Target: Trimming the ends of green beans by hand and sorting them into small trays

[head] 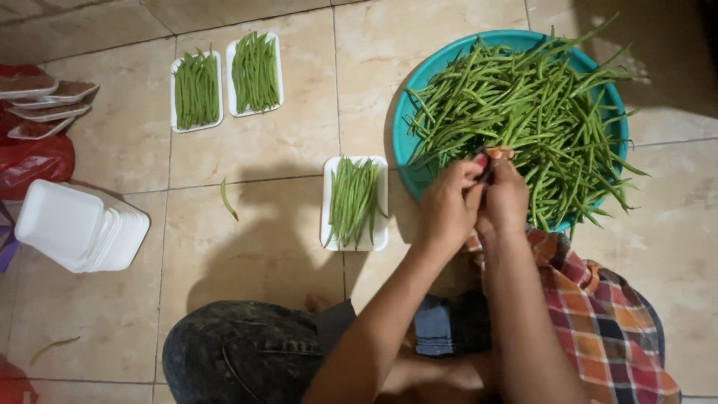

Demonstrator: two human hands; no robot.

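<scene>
Together, both hands [479,196] pinch green beans [523,112] over the basin [407,142].

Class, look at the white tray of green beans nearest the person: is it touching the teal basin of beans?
Apart. The head view shows a strip of bare floor tile between the nearest tray and the teal basin rim.

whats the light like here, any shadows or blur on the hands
Head view: light falls from behind the person, throwing a broad soft shadow over the beige floor tiles; the left hand and right hand are slightly soft; the round teal basin of green beans is evenly lit, no glare; corners darken, and the tile lines bow a little.
</scene>
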